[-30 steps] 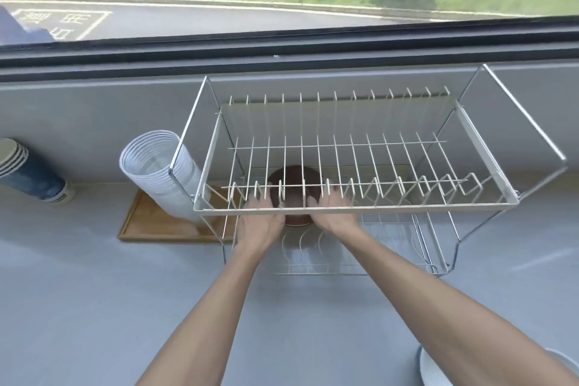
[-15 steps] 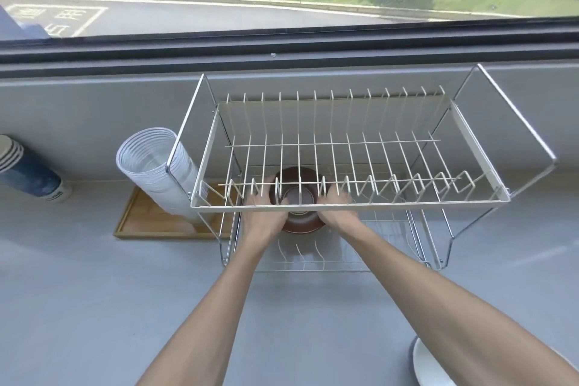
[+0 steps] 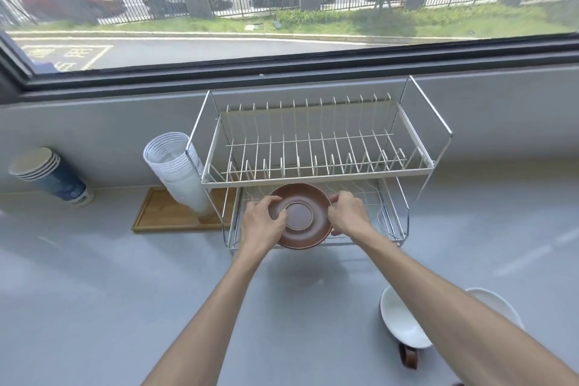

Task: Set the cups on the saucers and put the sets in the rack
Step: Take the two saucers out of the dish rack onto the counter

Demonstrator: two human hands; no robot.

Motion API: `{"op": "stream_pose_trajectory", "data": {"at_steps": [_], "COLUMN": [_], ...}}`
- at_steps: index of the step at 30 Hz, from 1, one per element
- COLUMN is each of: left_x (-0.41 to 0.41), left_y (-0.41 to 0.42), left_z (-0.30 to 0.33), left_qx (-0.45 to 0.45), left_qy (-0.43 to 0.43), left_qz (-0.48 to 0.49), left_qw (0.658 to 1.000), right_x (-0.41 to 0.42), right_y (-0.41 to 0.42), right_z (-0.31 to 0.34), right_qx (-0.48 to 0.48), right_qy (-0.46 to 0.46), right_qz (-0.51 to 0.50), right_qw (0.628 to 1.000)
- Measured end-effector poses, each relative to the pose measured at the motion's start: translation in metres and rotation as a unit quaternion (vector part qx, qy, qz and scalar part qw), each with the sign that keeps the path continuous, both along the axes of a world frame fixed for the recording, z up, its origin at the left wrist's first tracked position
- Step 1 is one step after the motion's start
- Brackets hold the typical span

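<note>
A brown saucer with a raised centre ring and nothing on it sits at the front of the lower tier of the two-tier wire rack, its near rim overhanging the front rail. My left hand grips the saucer's left rim, thumb on top. My right hand pinches its right rim. At the lower right, under my right forearm, lie a white bowl-like dish and a white saucer. A brown cup handle pokes out below them; the cup itself is hidden.
A tilted stack of clear plastic cups stands on a wooden tray left of the rack. A stack of blue paper cups leans at the far left. The rack's upper tier holds nothing. A window ledge runs behind.
The brown saucer, which was deep under the upper tier, has come forward to the rack's front edge between both hands. The view has pulled back and now shows the white dishes.
</note>
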State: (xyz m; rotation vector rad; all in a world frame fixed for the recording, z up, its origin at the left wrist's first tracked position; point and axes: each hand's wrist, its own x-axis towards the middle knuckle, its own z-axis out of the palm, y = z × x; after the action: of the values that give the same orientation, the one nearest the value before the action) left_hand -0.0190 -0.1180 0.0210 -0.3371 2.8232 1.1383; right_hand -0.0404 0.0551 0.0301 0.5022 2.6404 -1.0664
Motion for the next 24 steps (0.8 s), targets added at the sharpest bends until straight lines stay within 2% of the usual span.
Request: {"op": "stream_pose_trajectory", "data": {"at_steps": [10, 18, 24], "left_x": [0.07, 0.126, 0.167], "left_y": [0.009, 0.012, 0.016], "left_z": [0.016, 0.008, -0.002], "left_qx": [0.026, 0.043, 0.055], "left_qy": [0.026, 0.012, -0.015], "left_qz": [0.007, 0.017, 0.027], "left_qw": [0.999, 0.999, 0.998], "right_x": [0.07, 0.121, 0.159], "right_y": [0.022, 0.032, 0.039], "right_z": [0.024, 0.008, -0.013], "right_qx": [-0.002, 0.007, -0.028], "right_qy": [0.042, 0.038, 0.034], "right_qz": [0.022, 0.038, 0.039], "right_qw": [0.999, 0.999, 0.998]}}
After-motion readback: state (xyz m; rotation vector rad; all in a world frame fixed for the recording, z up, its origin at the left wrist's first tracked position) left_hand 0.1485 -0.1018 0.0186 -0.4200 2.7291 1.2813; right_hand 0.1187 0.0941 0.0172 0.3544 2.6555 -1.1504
